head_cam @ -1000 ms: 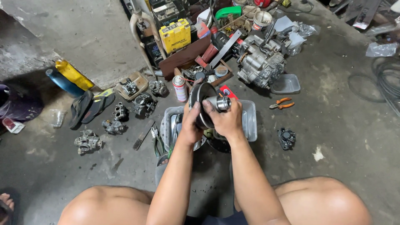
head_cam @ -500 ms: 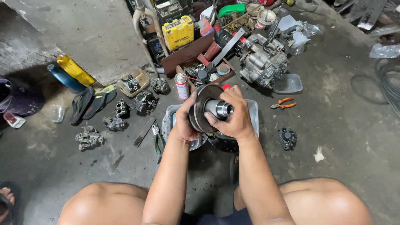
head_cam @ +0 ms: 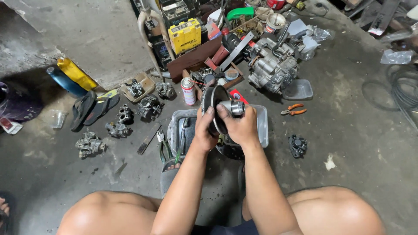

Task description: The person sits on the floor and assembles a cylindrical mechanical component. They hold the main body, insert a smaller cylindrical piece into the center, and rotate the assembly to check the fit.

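Both my hands hold a round dark metal pulley disc [head_cam: 213, 99] with a shiny steel hub [head_cam: 236, 108] sticking out to the right. My left hand [head_cam: 203, 129] grips the disc's near rim from the left. My right hand [head_cam: 239, 127] wraps the hub side, fingers up against the disc face. The part is raised, tilted on edge, above a clear plastic tray [head_cam: 263, 126] on the concrete floor. My bare knees frame the bottom of the view.
Several carburettor-like parts [head_cam: 89, 144] and pliers [head_cam: 163, 147] lie left of the tray. A spray can [head_cam: 188, 91], engine block [head_cam: 273, 69], yellow battery [head_cam: 185, 35], orange pliers [head_cam: 292, 109], brake caliper [head_cam: 297, 145], sandals [head_cam: 92, 109] and coiled hoses [head_cam: 405, 93] surround me.
The disc has turned from nearly face-on to more edge-on, with the hub now pointing right. My hands have shifted their grip around it and stayed over the tray.
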